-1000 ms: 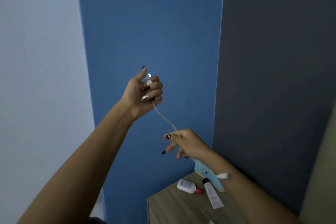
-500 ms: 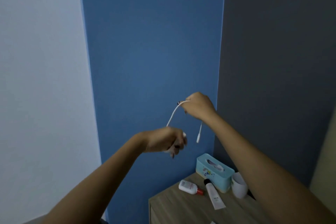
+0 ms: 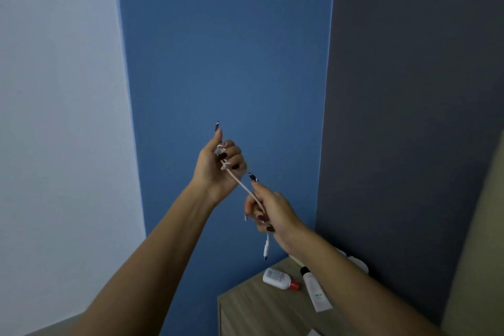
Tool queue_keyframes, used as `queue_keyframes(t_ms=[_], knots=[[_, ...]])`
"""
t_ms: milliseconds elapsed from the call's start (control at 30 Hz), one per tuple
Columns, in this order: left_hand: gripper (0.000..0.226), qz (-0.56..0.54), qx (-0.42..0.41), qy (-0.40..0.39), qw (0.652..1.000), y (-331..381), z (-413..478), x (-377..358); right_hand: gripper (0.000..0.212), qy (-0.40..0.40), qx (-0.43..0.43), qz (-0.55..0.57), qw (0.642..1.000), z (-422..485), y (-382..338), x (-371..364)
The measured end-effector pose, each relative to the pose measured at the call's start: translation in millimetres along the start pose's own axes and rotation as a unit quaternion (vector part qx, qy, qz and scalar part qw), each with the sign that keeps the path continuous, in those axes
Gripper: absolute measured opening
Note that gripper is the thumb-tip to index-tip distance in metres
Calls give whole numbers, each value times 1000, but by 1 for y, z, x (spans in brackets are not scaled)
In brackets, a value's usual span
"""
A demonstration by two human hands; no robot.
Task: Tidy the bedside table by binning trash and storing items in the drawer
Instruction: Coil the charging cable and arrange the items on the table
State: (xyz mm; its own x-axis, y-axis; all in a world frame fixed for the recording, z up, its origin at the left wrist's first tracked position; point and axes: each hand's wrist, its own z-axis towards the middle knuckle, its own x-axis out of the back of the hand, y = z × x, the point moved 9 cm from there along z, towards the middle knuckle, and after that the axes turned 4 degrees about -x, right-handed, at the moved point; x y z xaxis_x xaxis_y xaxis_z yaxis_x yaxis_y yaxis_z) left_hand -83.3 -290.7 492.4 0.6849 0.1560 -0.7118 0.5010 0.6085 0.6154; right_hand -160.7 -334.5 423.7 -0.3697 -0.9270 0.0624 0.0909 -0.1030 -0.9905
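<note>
I hold a white charging cable (image 3: 245,188) up in front of the blue wall. My left hand (image 3: 218,166) grips its upper end, with coils of it round the curled fingers and the thumb pointing up. Lower and to the right, my right hand (image 3: 270,210) pinches the cable, which runs taut between both hands. A short tail with a white plug hangs below my right hand. The wooden bedside table (image 3: 259,305) sits at the lower right, under my right forearm.
On the table lie a small white bottle with a red cap (image 3: 279,278) and a white tube with a black cap (image 3: 316,292). A white object (image 3: 357,263) shows behind my right forearm. A beige surface (image 3: 480,267) rises at the far right.
My left hand rose back up with its thumb out. My right hand dropped from above to below it, and the cable now runs taut between them with a shorter free tail.
</note>
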Motion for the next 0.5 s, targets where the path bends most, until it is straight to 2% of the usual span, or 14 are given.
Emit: queue_keyframes(t_ms=[67,133,233,300,367,500], knots=[[49,13,37,-50,998,-6,-5,-12,54,1,-60,76,995,14,23,6],[58,34,100,-105,989,-23,-12,-23,45,21,-89,91,992,27,33,20],[65,79,183,-138,970,-56,-25,-27,38,36,-78,38,996,42,19,34],[64,158,208,-130,957,-66,-29,-20,45,10,-69,-9,998,47,3,34],[64,215,220,-121,944,-67,-30,-15,56,-31,-51,-66,996,46,-16,31],[70,199,207,-114,951,-57,-26,-15,66,-60,26,-152,986,37,-51,26]])
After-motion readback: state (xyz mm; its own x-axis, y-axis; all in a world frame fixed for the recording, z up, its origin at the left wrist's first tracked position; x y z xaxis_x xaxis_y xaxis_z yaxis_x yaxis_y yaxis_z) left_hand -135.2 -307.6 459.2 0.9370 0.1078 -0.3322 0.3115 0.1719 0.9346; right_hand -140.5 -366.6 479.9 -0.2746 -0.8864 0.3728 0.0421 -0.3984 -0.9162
